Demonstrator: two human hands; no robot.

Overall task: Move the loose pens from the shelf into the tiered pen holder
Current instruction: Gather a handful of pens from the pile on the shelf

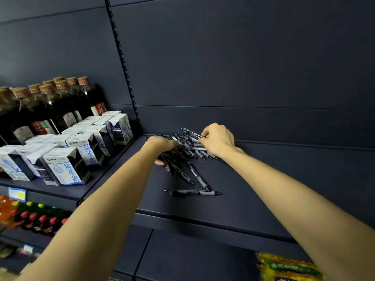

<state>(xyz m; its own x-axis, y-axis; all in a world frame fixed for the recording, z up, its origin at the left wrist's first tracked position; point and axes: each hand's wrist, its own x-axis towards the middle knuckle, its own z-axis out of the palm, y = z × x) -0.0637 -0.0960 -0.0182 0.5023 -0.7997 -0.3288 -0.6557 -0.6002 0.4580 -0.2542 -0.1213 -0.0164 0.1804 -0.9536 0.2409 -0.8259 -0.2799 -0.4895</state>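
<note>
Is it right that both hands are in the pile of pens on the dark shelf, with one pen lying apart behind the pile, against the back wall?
Not quite. The head view shows the left hand and right hand in the pile of pens on the dark shelf, but the stray pen lies in front of the pile, toward the shelf's front edge.

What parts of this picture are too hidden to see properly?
- Tiered pen holder: nowhere in the head view.
- Left hand: its fingers are buried in the pile of pens, so its grip is unclear.
- Pen count: the pens overlap too much.
- Yellow packet: cut off by the bottom edge.
- Bottle labels: too blurred and dark to read.
</note>
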